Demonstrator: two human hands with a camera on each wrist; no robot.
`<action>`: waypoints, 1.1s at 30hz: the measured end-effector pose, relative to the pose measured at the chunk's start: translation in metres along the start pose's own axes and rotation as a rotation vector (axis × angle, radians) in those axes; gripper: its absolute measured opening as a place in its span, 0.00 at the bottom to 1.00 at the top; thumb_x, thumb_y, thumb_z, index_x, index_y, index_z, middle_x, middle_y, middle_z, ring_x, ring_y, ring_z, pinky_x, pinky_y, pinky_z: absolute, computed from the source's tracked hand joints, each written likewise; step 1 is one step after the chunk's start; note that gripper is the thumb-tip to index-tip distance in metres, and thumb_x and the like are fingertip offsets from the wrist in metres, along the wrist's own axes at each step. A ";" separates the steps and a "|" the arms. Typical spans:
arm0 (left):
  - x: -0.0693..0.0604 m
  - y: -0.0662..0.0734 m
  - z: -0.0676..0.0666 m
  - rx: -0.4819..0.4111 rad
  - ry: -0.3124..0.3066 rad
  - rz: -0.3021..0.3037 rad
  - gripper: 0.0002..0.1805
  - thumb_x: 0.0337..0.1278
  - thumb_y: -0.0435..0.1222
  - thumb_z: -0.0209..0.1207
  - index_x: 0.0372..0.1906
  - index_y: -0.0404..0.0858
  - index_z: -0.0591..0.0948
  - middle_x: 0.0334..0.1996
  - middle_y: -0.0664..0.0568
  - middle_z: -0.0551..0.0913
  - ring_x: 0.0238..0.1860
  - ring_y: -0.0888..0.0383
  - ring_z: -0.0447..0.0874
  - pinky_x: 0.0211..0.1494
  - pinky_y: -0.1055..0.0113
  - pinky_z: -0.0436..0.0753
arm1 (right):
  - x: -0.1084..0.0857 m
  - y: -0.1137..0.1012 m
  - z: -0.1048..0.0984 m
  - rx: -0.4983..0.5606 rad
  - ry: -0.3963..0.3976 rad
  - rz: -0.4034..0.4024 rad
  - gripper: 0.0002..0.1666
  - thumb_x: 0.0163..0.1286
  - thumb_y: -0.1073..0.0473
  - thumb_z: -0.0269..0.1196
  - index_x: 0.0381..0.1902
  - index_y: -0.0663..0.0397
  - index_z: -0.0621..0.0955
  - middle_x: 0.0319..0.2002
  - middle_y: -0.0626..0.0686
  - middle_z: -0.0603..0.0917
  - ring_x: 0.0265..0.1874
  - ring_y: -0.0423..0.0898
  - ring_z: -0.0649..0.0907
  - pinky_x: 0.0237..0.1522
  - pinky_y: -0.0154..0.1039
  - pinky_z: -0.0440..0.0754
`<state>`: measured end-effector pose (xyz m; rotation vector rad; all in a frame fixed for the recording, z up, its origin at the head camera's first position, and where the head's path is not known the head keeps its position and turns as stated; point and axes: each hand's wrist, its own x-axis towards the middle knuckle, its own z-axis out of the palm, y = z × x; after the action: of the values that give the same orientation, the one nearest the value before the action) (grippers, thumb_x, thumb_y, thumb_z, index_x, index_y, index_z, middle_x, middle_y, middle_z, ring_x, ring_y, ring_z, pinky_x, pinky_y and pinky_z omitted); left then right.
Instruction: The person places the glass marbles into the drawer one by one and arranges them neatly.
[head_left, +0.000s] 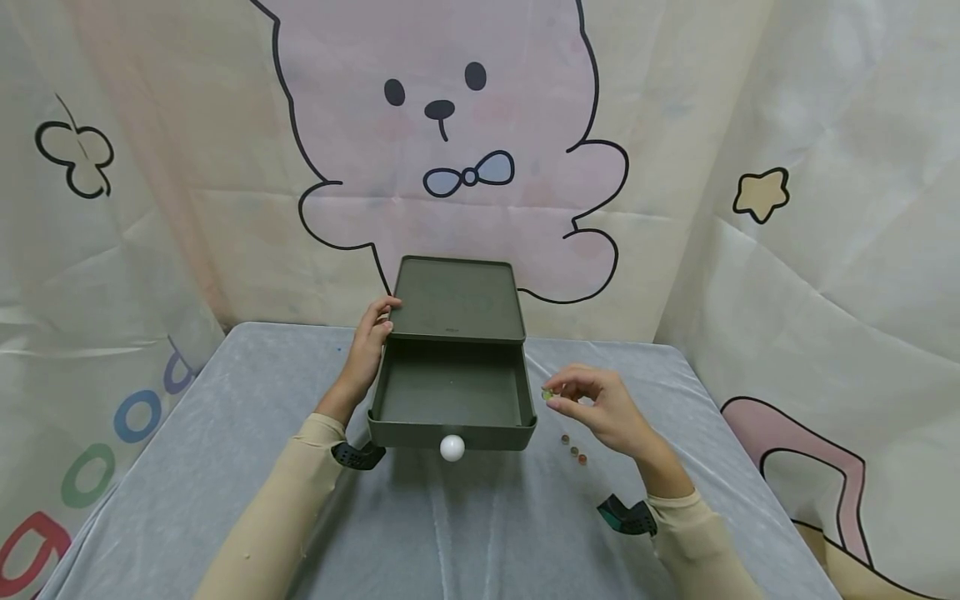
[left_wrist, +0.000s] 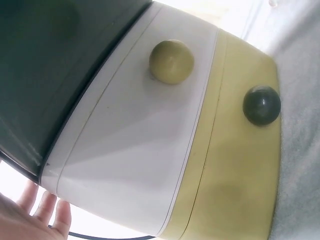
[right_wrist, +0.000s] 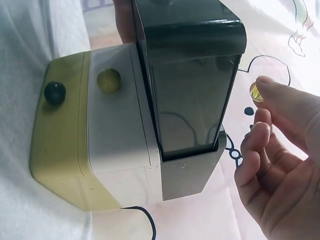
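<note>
A three-tier drawer unit stands on the table; its dark green top drawer (head_left: 453,435) is pulled out, and the inside looks bare. My left hand (head_left: 367,354) rests along the unit's left side, with fingertips at the edge of the green lid (head_left: 457,298). In the left wrist view those fingers (left_wrist: 46,206) touch the side of the unit. To the right of the drawer, my right hand (head_left: 600,408) pinches a clear marble with a yellow-green swirl (right_wrist: 256,92) between thumb and finger. Three small brownish-orange marbles (head_left: 574,451) lie on the cloth below that hand.
Below the green drawer are a shut white drawer (left_wrist: 125,130) with a yellow-green knob and a shut yellow drawer (left_wrist: 235,170) with a dark green knob. A white knob (head_left: 452,448) sticks out of the top drawer's front. Grey-blue cloth (head_left: 225,467) covers the table; printed curtains surround it.
</note>
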<state>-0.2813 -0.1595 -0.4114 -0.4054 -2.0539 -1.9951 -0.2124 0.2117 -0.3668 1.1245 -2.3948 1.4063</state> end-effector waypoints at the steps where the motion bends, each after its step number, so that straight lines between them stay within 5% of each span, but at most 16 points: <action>1: 0.000 0.000 0.000 0.001 0.001 0.000 0.24 0.73 0.34 0.37 0.70 0.37 0.66 0.76 0.40 0.55 0.76 0.43 0.53 0.74 0.42 0.56 | 0.000 -0.001 0.001 0.002 -0.001 -0.003 0.09 0.66 0.71 0.66 0.44 0.61 0.86 0.36 0.57 0.85 0.28 0.39 0.80 0.32 0.34 0.80; 33: -0.001 0.001 -0.001 0.010 -0.006 0.009 0.24 0.74 0.34 0.37 0.70 0.37 0.65 0.76 0.40 0.56 0.76 0.43 0.53 0.75 0.42 0.55 | 0.015 -0.012 0.019 0.033 -0.072 0.023 0.10 0.67 0.69 0.66 0.45 0.63 0.86 0.40 0.58 0.86 0.31 0.38 0.81 0.36 0.33 0.82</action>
<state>-0.2801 -0.1603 -0.4112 -0.4185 -2.0614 -1.9797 -0.2105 0.1850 -0.3615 1.1795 -2.4494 1.4417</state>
